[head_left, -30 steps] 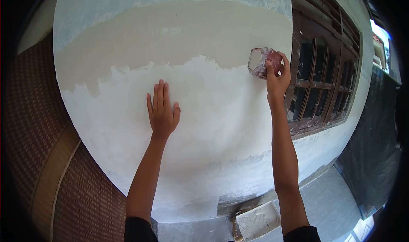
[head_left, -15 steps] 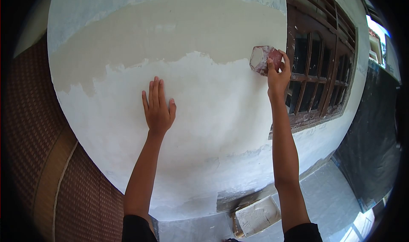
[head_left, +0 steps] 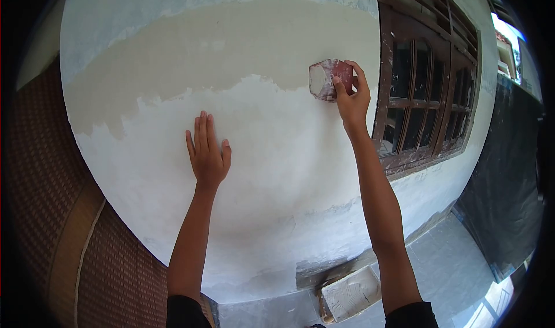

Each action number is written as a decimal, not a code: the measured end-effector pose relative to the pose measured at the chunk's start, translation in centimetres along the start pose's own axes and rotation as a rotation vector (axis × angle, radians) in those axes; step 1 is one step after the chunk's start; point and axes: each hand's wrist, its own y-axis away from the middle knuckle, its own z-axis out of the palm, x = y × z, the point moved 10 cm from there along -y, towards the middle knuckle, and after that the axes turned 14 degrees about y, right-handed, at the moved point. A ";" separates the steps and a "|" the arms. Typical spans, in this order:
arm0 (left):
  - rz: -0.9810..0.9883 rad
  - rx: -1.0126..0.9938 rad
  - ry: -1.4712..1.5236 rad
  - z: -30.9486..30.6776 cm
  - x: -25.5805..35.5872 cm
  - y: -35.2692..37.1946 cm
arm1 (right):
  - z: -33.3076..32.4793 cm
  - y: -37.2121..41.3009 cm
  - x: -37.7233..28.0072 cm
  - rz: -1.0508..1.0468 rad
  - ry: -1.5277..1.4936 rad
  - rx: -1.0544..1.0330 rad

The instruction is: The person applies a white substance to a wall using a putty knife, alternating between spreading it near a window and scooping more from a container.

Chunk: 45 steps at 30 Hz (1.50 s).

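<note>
My right hand (head_left: 354,104) grips a dark red putty spreader (head_left: 342,75) between thumb and fingers. White putty coats the left part of the spreader, which lies against the wall (head_left: 272,149) where a grey-beige patch meets the white coat. Lower and to the left, my left hand (head_left: 208,157) rests flat on the white part of the wall, fingers stretched and nothing held. A ragged band of grey-beige putty (head_left: 173,50) runs across above both hands.
A brown wooden window (head_left: 425,85) with dark panes is set in the wall to the right. Below on the grey tiled floor (head_left: 445,264) stands a tray of white putty (head_left: 352,296). Woven brown panels (head_left: 115,264) line the left side; a dark sheet (head_left: 503,178) hangs far right.
My right hand has slid left along the wall with the spreader, away from the window. My left hand stays flat on the wall; the view has shifted slightly.
</note>
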 end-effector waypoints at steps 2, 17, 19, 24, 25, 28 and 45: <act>0.000 -0.002 -0.003 0.0 0.0 0.0 | -3.2 -0.7 1.9 0.020 0.054 0.092; 0.025 0.015 -0.005 -0.3 0.2 0.0 | -0.3 0.2 -0.7 0.009 0.032 0.046; 0.014 0.003 -0.011 -0.1 0.2 -0.1 | -3.7 -0.5 2.2 0.032 0.013 0.094; -0.021 0.013 -0.030 -0.1 0.3 0.1 | -9.8 1.1 5.9 0.041 -0.203 0.078; -0.044 0.012 -0.021 0.0 0.4 0.2 | -10.3 1.8 7.2 0.106 -0.294 0.038; -0.119 0.020 0.010 0.0 1.5 1.2 | -11.9 4.4 11.7 0.232 -0.332 -0.048; -0.422 -0.430 0.395 4.5 17.5 24.5 | -25.6 33.3 28.5 0.980 -0.255 -0.295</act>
